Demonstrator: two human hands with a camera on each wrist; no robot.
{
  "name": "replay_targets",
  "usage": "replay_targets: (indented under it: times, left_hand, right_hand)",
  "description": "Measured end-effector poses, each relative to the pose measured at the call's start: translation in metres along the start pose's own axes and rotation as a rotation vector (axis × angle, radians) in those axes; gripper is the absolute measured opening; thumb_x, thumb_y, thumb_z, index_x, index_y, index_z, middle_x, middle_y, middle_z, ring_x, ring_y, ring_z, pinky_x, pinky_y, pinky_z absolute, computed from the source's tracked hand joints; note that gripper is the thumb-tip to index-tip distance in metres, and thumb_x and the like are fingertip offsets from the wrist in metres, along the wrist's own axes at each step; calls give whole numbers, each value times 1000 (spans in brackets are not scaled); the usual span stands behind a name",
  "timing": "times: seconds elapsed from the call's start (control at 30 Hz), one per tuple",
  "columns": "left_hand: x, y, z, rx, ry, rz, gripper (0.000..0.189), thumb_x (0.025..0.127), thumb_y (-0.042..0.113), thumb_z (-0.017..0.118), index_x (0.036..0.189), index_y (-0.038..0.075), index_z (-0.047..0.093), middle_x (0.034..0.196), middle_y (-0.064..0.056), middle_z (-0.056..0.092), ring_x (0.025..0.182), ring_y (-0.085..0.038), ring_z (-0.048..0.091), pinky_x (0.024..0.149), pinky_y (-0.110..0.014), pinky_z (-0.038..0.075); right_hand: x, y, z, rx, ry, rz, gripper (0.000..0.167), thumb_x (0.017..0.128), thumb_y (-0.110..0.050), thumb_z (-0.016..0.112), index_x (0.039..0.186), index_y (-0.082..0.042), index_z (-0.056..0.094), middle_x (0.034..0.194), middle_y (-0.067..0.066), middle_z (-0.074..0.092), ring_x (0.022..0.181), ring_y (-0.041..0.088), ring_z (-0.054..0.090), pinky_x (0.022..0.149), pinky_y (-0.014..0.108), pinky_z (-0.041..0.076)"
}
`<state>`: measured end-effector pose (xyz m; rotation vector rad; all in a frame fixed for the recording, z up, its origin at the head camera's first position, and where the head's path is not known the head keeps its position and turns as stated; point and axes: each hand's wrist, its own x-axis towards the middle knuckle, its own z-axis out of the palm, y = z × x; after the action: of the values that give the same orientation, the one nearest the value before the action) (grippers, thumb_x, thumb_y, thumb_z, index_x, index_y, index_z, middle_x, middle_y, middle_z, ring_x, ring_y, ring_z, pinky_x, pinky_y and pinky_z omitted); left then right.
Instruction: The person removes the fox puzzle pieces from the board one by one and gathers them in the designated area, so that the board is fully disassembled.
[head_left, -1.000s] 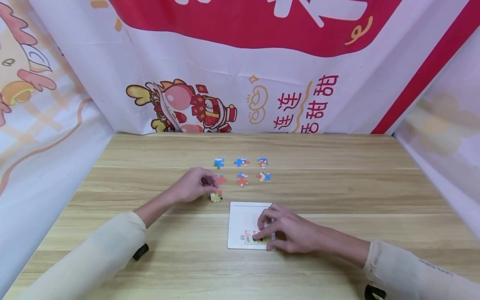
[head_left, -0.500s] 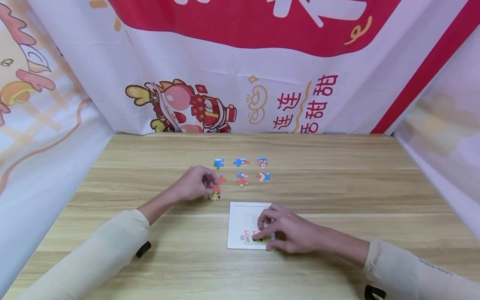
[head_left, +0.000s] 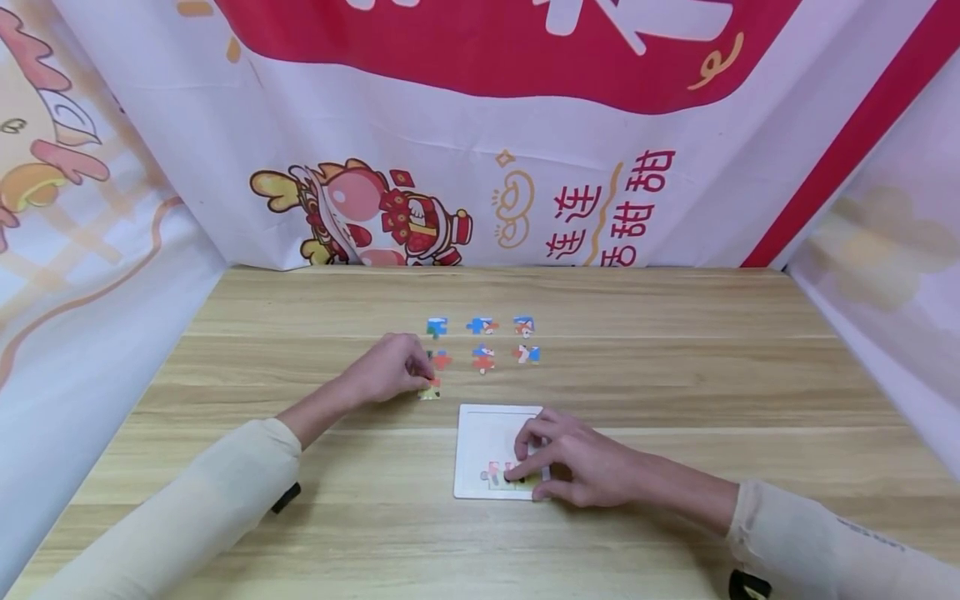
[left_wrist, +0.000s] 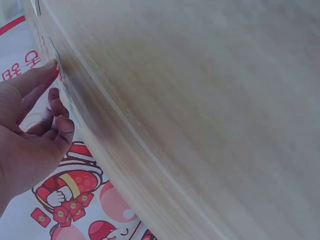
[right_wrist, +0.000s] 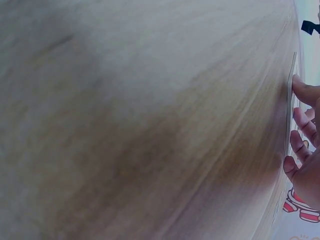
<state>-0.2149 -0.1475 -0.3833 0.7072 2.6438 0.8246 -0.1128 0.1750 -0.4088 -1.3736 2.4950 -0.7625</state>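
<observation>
In the head view my left hand reaches in from the left, thumb and index fingertip pinching the upper edge of a yellow and red puzzle piece on the table. The left wrist view shows the left hand with a bit of red at its fingertips. My right hand rests over the right side of a white puzzle tray. Its index finger presses on joined puzzle pieces along the tray's near side, and the thumb lies at the near right corner. The hand hides part of those pieces.
Several loose puzzle pieces lie in two rows beyond the tray, among them a blue and orange piece and a red one. The wooden table ends at a printed cloth backdrop, with cloth at both sides too.
The puzzle piece at my left fingertips has shifted slightly left and turned a little, so its edges sit straighter. My right hand and the tray stay almost where they were.
</observation>
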Motion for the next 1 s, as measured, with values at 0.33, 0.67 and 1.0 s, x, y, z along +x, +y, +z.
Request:
replay_targets:
  times: [0.33,0.67,1.0]
  left_hand:
    - [-3,5,3,4,46,42,3,91,8,80,93,6,80,90,-2,67,82,-17,57,72,-30,52]
    - [-18,41,16,16,22,178,8,89,5,80,97,6,79,82,4,63,79,-14,54,70,-27,50]
    - [-28,60,34,35,-105,250,8,90,4,79,98,5,77,80,5,58,74,-9,51,66,-23,47]
  right_hand:
    - [1,-1,-1,-19,3,-15,30,91,-28,81,121,-29,78,113,-14,57,104,7,43,90,29,40]
    - [1,-5,-4,-90,23,-55,25,89,-29,83,114,-26,81,110,-10,62,100,7,48,86,26,45]
    - [1,-4,-5,-147,24,-108,25,89,-31,83,114,-26,81,110,-9,64,102,9,54,90,30,49]
